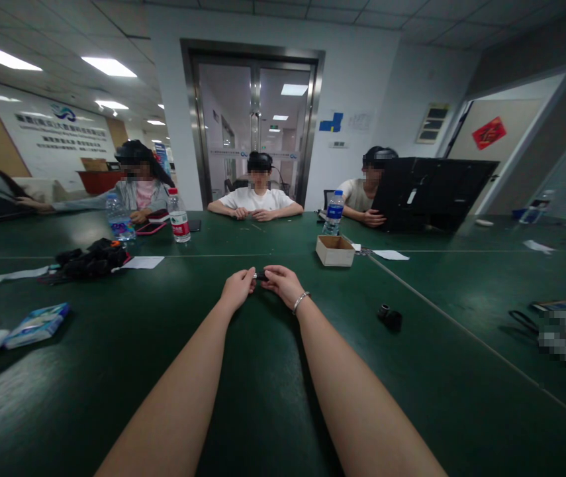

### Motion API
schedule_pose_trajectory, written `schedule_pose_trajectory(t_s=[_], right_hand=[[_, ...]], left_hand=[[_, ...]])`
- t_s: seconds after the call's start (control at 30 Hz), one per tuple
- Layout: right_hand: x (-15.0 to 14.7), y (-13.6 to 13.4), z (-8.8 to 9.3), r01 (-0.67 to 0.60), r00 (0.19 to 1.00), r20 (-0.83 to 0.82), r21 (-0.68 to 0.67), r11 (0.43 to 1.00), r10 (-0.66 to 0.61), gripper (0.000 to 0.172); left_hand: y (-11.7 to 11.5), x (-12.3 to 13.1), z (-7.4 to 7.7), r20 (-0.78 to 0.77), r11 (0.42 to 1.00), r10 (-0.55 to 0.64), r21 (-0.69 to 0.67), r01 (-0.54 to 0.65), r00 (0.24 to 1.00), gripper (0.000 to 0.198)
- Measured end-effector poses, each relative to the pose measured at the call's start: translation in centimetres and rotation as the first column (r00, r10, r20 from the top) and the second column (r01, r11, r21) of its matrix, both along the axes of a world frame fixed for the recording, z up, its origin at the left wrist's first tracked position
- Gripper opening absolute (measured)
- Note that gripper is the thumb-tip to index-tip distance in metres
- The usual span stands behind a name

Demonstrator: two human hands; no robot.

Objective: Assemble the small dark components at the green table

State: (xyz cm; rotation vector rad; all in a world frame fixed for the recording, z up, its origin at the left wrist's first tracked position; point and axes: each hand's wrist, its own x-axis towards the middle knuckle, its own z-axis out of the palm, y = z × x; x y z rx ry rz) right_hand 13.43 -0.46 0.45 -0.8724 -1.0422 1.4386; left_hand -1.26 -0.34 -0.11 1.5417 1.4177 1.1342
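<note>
Both my arms reach out over a dark green table (263, 371). My left hand (237, 289) and my right hand (283, 283) meet at the middle and pinch a small dark object (261, 275) between their fingertips, with a short metal tip showing on its left end. A thin bracelet (300, 302) circles my right wrist. What the small object is cannot be made out.
A small open cardboard box (335, 251) stands beyond my hands, a small black part (390, 317) to the right, a blue packet (37, 324) at left. Dark gear (92, 259), water bottles (179, 216), phones and papers lie farther back. Three people sit at the far side.
</note>
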Motion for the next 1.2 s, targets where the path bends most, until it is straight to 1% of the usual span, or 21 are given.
schedule_pose_trajectory(t_s=[0.13, 0.23, 0.3, 0.37, 0.47, 0.53, 0.57, 0.63, 0.7, 0.73, 0.77, 0.8, 0.83, 0.9, 0.93, 1.0, 1.07, 1.1, 1.13, 1.17, 1.2], right_hand=[[0.0, -0.1, 0.1, -0.046, 0.999, 0.027, 0.008, 0.999, 0.046, 0.021], [-0.5, -0.2, -0.2, -0.074, 0.988, 0.143, 0.064, 0.995, 0.064, 0.029], [-1.2, -0.4, -0.3, -0.032, 0.957, 0.289, 0.156, 0.987, -0.015, 0.04], [-2.0, -0.6, -0.3, 0.022, 0.888, 0.436, 0.279, 0.96, -0.147, 0.054], [-3.1, -1.1, -0.3, 0.034, 0.784, 0.559, 0.395, 0.918, -0.27, 0.065], [-3.6, -1.4, -0.3, 0.003, 0.757, 0.6, 0.391, 0.921, -0.258, 0.067], [-3.8, -1.5, -0.3, -0.019, 0.75, 0.62, 0.371, 0.929, -0.232, 0.068], [-4.1, -2.1, -0.3, -0.063, 0.737, 0.653, 0.321, 0.945, -0.173, 0.072], [-3.9, -2.9, 0.1, -0.093, 0.699, 0.699, 0.295, 0.951, -0.149, 0.074], [-3.6, -3.5, 0.5, -0.119, 0.647, 0.747, 0.301, 0.946, -0.156, 0.074], [-3.0, -4.1, 1.0, -0.153, 0.562, 0.809, 0.309, 0.938, -0.175, 0.072], [-2.2, -4.8, 1.5, -0.199, 0.436, 0.876, 0.317, 0.927, -0.206, 0.069], [-1.1, -5.4, 2.1, -0.243, 0.277, 0.928, 0.321, 0.915, -0.252, 0.066], [1.8, -6.8, 3.3, -0.266, -0.032, 0.933, 0.339, 0.903, -0.36, 0.058], [3.5, -7.4, 3.8, -0.246, -0.154, 0.902, 0.36, 0.9, -0.403, 0.053], [7.1, -8.8, 4.4, -0.17, -0.346, 0.828, 0.407, 0.898, -0.441, 0.048], [10.8, -10.2, 4.6, -0.105, -0.484, 0.768, 0.425, 0.899, -0.42, 0.048], [12.6, -10.9, 4.5, -0.086, -0.53, 0.745, 0.427, 0.9, -0.404, 0.048], [14.2, -11.6, 4.3, -0.074, -0.56, 0.729, 0.429, 0.9, -0.393, 0.048], [15.5, -12.2, 4.1, -0.061, -0.576, 0.721, 0.432, 0.9, -0.385, 0.049], [16.7, -12.7, 3.8, -0.052, -0.576, 0.724, 0.432, 0.901, -0.38, 0.049]], left_hand=[[0.1, 0.0, -0.3, 0.04, 0.999, 0.039, 0.018, -0.04, 0.998, 0.049], [0.1, -0.3, -0.4, 0.082, 0.994, 0.099, 0.037, -0.103, 0.992, 0.05], [0.2, -0.4, -0.4, 0.085, 0.986, 0.151, 0.057, -0.156, 0.985, 0.048], [0.1, -0.3, -0.1, 0.129, 0.982, 0.158, 0.078, -0.169, 0.979, 0.046], [-0.2, 0.3, 0.6, 0.258, 0.99, 0.034, 0.123, -0.068, 0.966, 0.043], [-0.4, 0.6, 0.8, 0.262, 0.989, -0.038, 0.148, -0.001, 0.964, 0.037], [-0.4, 0.6, 0.8, 0.234, 0.989, -0.04, 0.146, 0.005, 0.971, 0.034], [-0.3, 0.4, 0.6, 0.198, 0.99, 0.026, 0.134, -0.053, 0.98, 0.03], [-0.1, -0.2, 0.2, 0.218, 0.98, 0.129, 0.123, -0.158, 0.967, 0.03], [0.0, -0.5, 0.0, 0.239, 0.971, 0.175, 0.118, -0.208, 0.955, 0.03], [0.1, -0.8, -0.2, 0.253, 0.964, 0.208, 0.113, -0.242, 0.945, 0.03], [0.1, -1.0, -0.3, 0.251, 0.96, 0.226, 0.105, -0.258, 0.941, 0.03], [0.1, -1.2, -0.3, 0.234, 0.962, 0.229, 0.094, -0.257, 0.945, 0.03], [-0.2, -1.2, -0.2, 0.172, 0.966, 0.235, 0.071, -0.25, 0.957, 0.031], [-0.5, -1.3, 0.0, 0.126, 0.965, 0.245, 0.064, -0.254, 0.961, 0.031], [-1.5, -1.7, 0.6, -0.014, 0.965, 0.256, 0.063, -0.255, 0.967, 0.031], [-3.1, -3.0, 1.3, -0.231, 0.98, 0.195, 0.084, -0.18, 0.953, 0.029], [-4.1, -4.2, 1.6, -0.361, 0.99, 0.13, 0.095, -0.102, 0.924, 0.028], [-5.2, -5.7, 1.9, -0.485, 0.994, 0.075, 0.109, -0.025, 0.872, 0.027], [-6.5, -7.6, 2.1, -0.582, 0.992, 0.054, 0.123, 0.022, 0.812, 0.027], [-7.8, -9.8, 2.2, -0.641, 0.99, 0.072, 0.137, 0.022, 0.764, 0.027]])
